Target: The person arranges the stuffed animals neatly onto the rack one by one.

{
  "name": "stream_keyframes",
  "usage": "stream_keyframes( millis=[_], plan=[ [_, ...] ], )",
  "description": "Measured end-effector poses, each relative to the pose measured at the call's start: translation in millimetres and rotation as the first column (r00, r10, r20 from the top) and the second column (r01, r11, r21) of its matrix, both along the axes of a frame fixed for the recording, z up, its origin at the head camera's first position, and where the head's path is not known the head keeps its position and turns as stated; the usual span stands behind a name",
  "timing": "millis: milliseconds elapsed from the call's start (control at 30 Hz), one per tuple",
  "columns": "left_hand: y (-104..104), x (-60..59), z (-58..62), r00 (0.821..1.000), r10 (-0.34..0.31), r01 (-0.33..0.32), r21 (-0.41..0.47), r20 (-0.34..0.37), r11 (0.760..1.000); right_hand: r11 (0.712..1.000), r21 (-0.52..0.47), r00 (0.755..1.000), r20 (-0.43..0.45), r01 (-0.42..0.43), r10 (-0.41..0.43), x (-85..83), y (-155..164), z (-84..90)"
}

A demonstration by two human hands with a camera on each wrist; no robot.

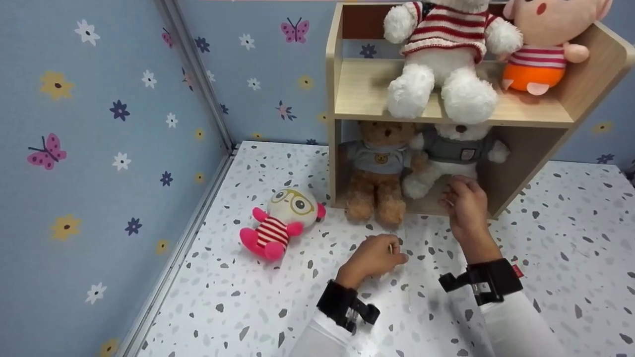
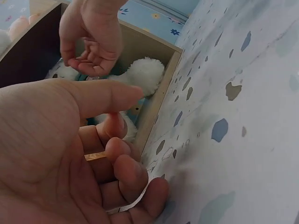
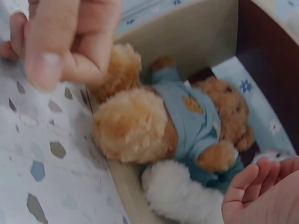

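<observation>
A wooden shelf unit [image 1: 347, 89] stands on the speckled desk [image 1: 545, 248]. Its lower compartment holds a brown teddy bear [image 1: 379, 173], its blue shirt bearing a small bear-face emblem, no readable writing, beside a white bear in grey [image 1: 454, 153]. The right hand [image 1: 464, 206] hovers at the white bear's leg, grip loosely curled, grasping nothing. The left hand [image 1: 374, 255] rests on the desk, fingers relaxed, empty.

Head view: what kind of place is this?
Probably a staged child's room or toy corner: blue wallpaper with flowers and butterflies, a small wooden shelf holding plush bears, and a pink striped plush doll on the speckled floor.
</observation>
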State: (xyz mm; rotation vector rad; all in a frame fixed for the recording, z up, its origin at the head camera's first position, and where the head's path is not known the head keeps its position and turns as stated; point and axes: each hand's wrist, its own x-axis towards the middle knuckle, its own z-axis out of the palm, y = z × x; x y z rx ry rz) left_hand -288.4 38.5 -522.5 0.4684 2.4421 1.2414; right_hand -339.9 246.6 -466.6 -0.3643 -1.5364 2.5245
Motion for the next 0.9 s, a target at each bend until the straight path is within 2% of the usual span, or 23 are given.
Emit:
stream_keyframes(
  millis=[200,333,600,900],
  plan=[
    [-3,-0.3,3.9,0.999,-0.012,0.010,0.049,0.036,0.999,0.993,0.112,0.995,-0.078,-0.046,0.055,12.8,-18,6.2],
    [-7,-1.0,10.4,1.000,-0.002,0.001,0.057,0.029,0.998,0.982,0.175,0.990,-0.107,-0.069,0.088,21.4,-27,5.8],
    [-21,-4.7,31.3,0.995,0.048,-0.041,0.076,-0.090,0.996,0.962,0.245,0.977,-0.141,-0.124,0.162,36.1,-41,-1.3],
    [-43,-8.1,48.2,0.984,0.121,-0.105,0.119,-0.129,0.987,0.952,0.249,0.968,-0.134,-0.175,0.213,49.8,-55,-8.8]
  ],
)
